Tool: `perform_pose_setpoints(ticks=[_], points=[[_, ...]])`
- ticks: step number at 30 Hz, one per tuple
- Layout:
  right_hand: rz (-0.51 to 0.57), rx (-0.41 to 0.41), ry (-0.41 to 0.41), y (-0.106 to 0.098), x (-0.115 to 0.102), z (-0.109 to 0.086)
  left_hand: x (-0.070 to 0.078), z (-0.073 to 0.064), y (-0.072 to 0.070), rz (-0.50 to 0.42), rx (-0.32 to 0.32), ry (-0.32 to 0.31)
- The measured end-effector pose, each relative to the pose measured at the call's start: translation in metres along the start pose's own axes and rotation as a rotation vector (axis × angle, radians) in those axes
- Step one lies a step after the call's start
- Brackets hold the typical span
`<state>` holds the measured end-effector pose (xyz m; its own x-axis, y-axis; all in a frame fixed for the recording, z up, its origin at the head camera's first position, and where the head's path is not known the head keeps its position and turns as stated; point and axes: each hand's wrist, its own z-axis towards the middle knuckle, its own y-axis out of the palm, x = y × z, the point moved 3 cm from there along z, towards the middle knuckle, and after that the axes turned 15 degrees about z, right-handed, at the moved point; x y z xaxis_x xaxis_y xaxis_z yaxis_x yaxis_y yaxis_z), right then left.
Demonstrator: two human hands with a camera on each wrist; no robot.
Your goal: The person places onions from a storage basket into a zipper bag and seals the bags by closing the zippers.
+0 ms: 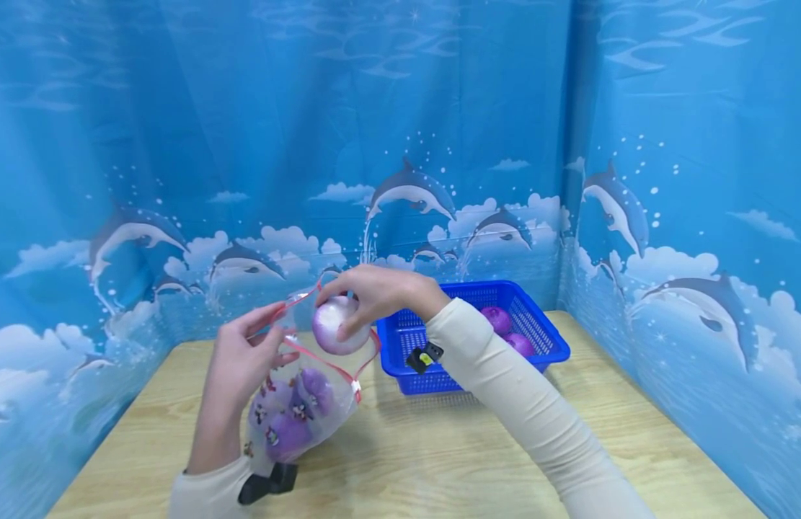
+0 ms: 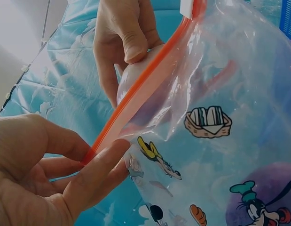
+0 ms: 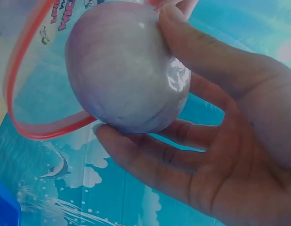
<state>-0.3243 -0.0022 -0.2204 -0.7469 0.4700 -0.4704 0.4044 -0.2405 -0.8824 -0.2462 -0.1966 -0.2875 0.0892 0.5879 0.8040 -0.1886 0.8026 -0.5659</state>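
A clear zip bag [image 1: 335, 422] with a red rim and cartoon prints hangs over the table, several purple onions [image 1: 290, 435] inside it. My left hand [image 1: 247, 349] pinches the rim of the bag at its left side; in the left wrist view the thumb and fingers [image 2: 96, 181] hold the orange-red zip strip. My right hand [image 1: 381, 292] grips a pale purple-white onion [image 1: 335, 324] at the bag's open mouth. The right wrist view shows this onion [image 3: 129, 70] between thumb and fingers, with the red rim [image 3: 42, 134] curving beside it.
A blue plastic basket [image 1: 432, 383] stands behind and right of the bag, partly covered by the right forearm. At least two purple onions [image 1: 497, 319] lie in its right side. The wooden table [image 1: 439, 461] meets a blue dolphin-print curtain [image 1: 348, 180] at the back and sides.
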Motion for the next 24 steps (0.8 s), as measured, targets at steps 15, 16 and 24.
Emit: perform_pose_setpoints(ticks=[15, 16, 24], points=[[0.034, 0.047, 0.048, -0.009, 0.012, -0.010, 0.000, 0.000, -0.002, -0.005, 0.018, -0.041], [0.032, 0.049, 0.053, -0.010, 0.014, -0.011, 0.000, 0.000, -0.002, -0.005, 0.017, -0.042], [0.021, 0.057, 0.090, -0.015, 0.033, -0.020, 0.000, 0.000, -0.001, -0.002, 0.018, -0.039]])
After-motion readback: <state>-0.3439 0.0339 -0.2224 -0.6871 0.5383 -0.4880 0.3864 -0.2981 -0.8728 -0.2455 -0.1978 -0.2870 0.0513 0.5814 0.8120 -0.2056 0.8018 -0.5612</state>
